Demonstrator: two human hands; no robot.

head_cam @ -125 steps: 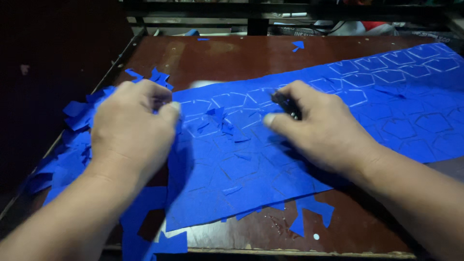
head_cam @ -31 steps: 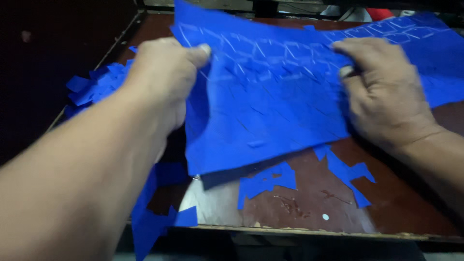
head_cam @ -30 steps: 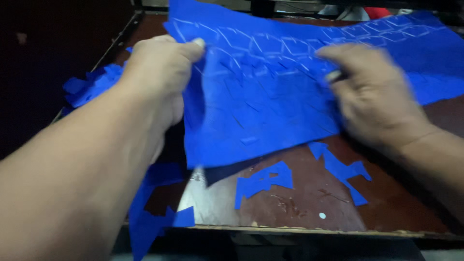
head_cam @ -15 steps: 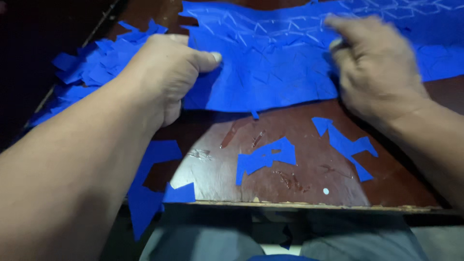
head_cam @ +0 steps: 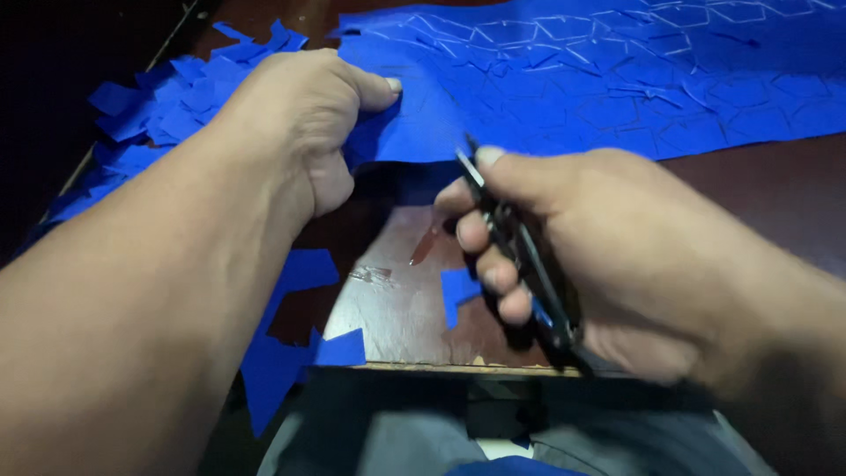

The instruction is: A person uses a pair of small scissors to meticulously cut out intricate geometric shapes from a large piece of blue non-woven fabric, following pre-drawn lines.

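While our left hand (head_cam: 304,132) clenched the blue sheet (head_cam: 599,70) on the tabletop (head_cam: 397,308), our right hand (head_cam: 599,256) gripped the knife (head_cam: 520,256); taut sheet suited clean cuts.

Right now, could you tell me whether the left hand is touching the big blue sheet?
Touching: the head view shows the left hand gripping the blue sheet's near edge.

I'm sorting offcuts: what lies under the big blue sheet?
The large blue sheet scored with outlines lies on the brown wooden table, pinned by the left hand. Anything beneath it is covered; loose blue scraps lie beside it.
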